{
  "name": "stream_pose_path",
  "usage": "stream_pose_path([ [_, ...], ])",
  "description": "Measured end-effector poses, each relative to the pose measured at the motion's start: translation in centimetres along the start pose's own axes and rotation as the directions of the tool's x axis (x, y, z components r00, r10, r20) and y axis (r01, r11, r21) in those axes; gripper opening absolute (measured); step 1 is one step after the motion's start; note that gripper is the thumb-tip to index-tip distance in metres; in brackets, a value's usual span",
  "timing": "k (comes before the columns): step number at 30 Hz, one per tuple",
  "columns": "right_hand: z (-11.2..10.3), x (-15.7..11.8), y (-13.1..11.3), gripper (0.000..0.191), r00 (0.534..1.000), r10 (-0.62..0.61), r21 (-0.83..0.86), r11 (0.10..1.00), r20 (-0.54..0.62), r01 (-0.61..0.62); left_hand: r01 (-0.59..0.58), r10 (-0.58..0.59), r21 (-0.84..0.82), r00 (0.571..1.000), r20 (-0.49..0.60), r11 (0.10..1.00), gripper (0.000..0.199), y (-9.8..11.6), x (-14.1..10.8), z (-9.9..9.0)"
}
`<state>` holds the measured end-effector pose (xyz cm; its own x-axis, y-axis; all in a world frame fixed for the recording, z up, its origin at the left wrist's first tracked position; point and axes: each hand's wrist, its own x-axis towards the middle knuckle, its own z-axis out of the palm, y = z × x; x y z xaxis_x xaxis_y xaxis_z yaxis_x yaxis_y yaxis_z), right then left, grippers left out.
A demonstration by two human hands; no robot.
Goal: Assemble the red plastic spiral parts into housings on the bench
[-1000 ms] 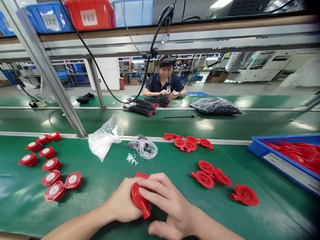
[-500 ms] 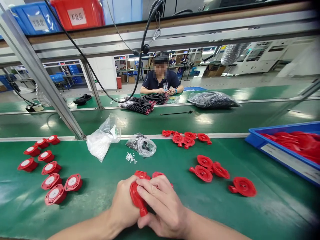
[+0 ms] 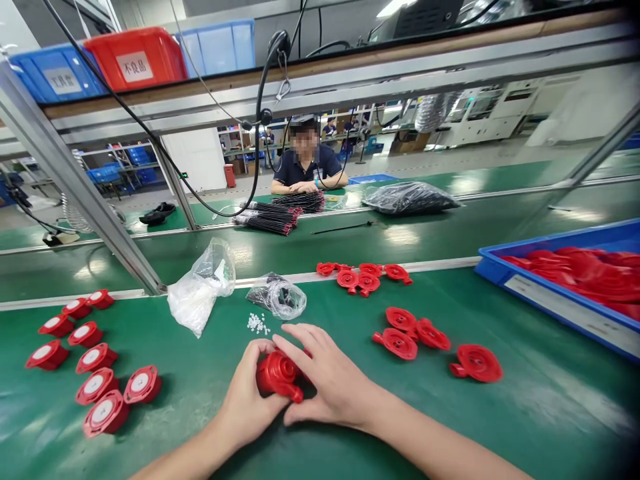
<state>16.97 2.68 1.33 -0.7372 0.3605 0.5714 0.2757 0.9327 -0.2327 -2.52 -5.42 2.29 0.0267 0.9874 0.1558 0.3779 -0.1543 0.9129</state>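
Overhead shelf (image 3: 360,85) at far left carries a labelled blue bin (image 3: 63,79), a labelled red bin (image 3: 135,61) and a pale blue bin (image 3: 219,50), side by side; a black cable (image 3: 257,137) hangs in a loop before it; a person in a dark shirt (image 3: 327,167) sits at the far bench, forearms on its surface; black wire bundles (image 3: 270,219) lie in front; a filled dark plastic bag (image 3: 411,199) lies to their right; a black object (image 3: 157,213), not identifiable, lies left.
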Motion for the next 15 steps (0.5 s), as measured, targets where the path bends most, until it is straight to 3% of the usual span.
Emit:
stream_pose_path([
  [3,0.1,-0.3,0.4,0.124,0.966,0.124,-0.058,0.992,0.226,-0.114,0.055,-0.040,-0.125,0.993,0.115,0.991,0.072,-0.6,-0.1,0.2],
  [7,-0.1,0.2,-0.8,0.104,0.943,0.079,-0.156,0.987,0.323,-0.029,0.125,-0.093,-0.125,0.968,0.233,0.984,0.107,-1.2,-0.7,0.6],
  [10,-0.3,0.7,-1.7,0.080,0.935,0.052,-0.233,0.972,0.349,0.033,0.096,-0.073,-0.127,0.982,0.174,0.987,0.115,-1.7,-0.8,1.3],
  [13,-0.9,1.2,-1.9,0.060,0.925,0.099,-0.260,0.966,0.367,0.000,0.073,-0.062,-0.199,0.996,0.060,0.977,0.113,-2.5,-0.4,2.0],
  [15,-1.5,1.5,-1.8,0.056,0.908,0.122,-0.229,0.973,0.401,-0.030,0.053,-0.063,-0.247,0.997,-0.035,0.967,0.111,-3.0,0.1,2.3],
])
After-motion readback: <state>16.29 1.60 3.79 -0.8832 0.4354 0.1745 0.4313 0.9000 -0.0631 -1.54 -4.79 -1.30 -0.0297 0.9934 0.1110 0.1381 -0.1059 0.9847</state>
